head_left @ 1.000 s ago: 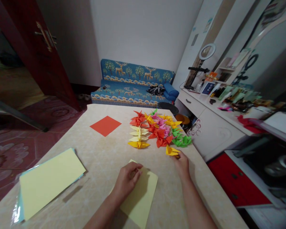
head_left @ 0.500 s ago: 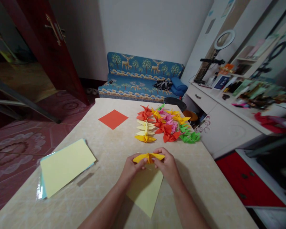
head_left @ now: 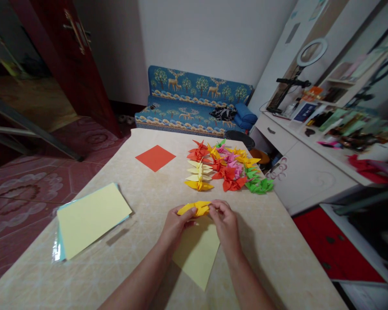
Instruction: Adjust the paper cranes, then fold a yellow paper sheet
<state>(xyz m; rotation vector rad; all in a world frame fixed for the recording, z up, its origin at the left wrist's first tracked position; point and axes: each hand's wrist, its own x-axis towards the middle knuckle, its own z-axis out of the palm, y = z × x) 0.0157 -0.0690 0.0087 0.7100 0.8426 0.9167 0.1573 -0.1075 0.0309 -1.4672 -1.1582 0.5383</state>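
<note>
Both hands meet over the near middle of the worktop (head_left: 142, 196), and a folded yellow crane (head_left: 194, 208) sits between them. The left hand (head_left: 175, 222) pinches the crane's left end, thumb below and fingers curled over the top. The right hand (head_left: 226, 220) pinches the right end with its fingertips drawn together, the other fingers tucked in. The crane is held just above the surface, at the fingertips of both hands and a little ahead of the knuckles, with its long axis running from one hand to the other.

Under the hands and wrists lies a pale yellow sheet (head_left: 197, 256), flat on the worktop, one corner pointing back toward the person. Ahead of the right hand, near but apart from it, is a pile (head_left: 228, 170) of finished cranes in red, yellow, pink, orange and green. Ahead of the left hand, farther off, lies a red square (head_left: 155, 157) of paper. Well out to the left of the left hand lies a stack (head_left: 92, 217) of paper with a pale yellow leaf on top. Beyond the far edge of the worktop stands a blue sofa (head_left: 194, 101)
</note>
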